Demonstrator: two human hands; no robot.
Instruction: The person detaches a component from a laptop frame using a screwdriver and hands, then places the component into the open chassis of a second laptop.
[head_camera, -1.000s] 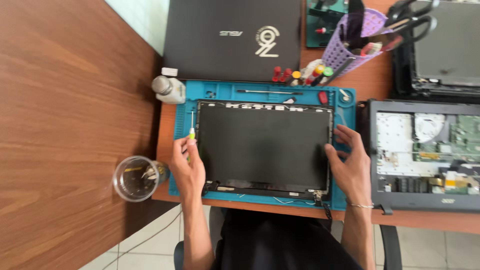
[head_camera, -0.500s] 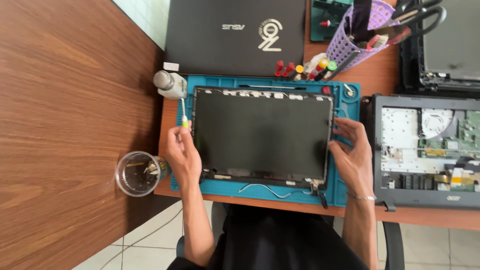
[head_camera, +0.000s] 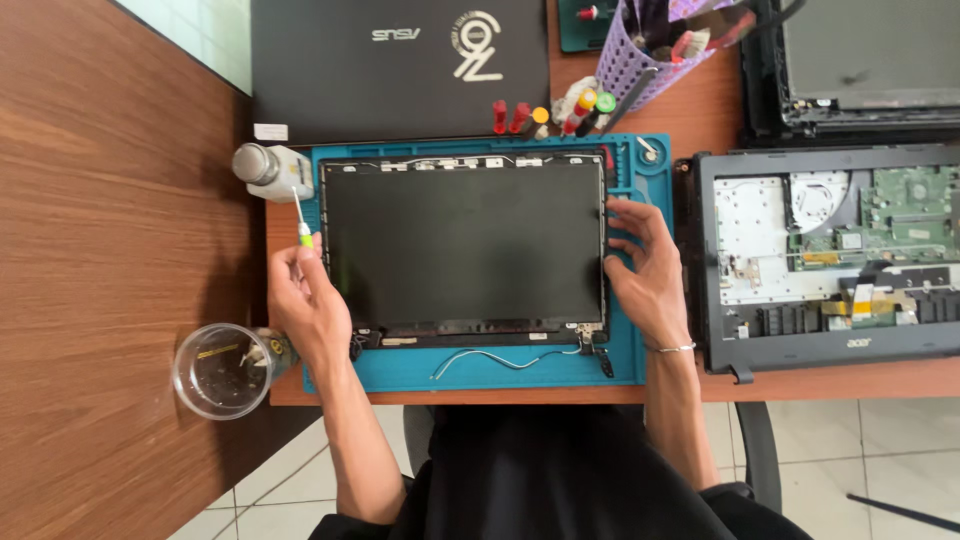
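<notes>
While lying flat on the blue work mat (head_camera: 455, 375), the dark laptop screen panel (head_camera: 465, 245) keeps its long axis running left to right between both hands, glass side up, hinge edge turned toward the body. Left of the panel, at its near-left edge: the left hand (head_camera: 305, 305), fingers pinched around a small screwdriver (head_camera: 300, 215) with a green and yellow collar, white shaft pointing away from the body toward a silver-capped bottle (head_camera: 268, 168) off the panel's far-left corner. Right of the panel, at the middle of its short right edge: the right hand (head_camera: 645, 270), fingers spread and curled, tips touching the frame, nothing clamped. Each hand equally close to its own short edge; panel squarely between. Below the panel's near edge, a thin white cable (head_camera: 505, 358) trailing across the mat. Further left of the panel, past the left wrist, a clear plastic cup (head_camera: 220, 370) at the table edge. Right of the panel, an opened laptop base (head_camera: 830, 255) with its board exposed. Beyond the panel's far edge, a closed black laptop (head_camera: 400, 65) and a purple tool basket (head_camera: 645, 55)
</notes>
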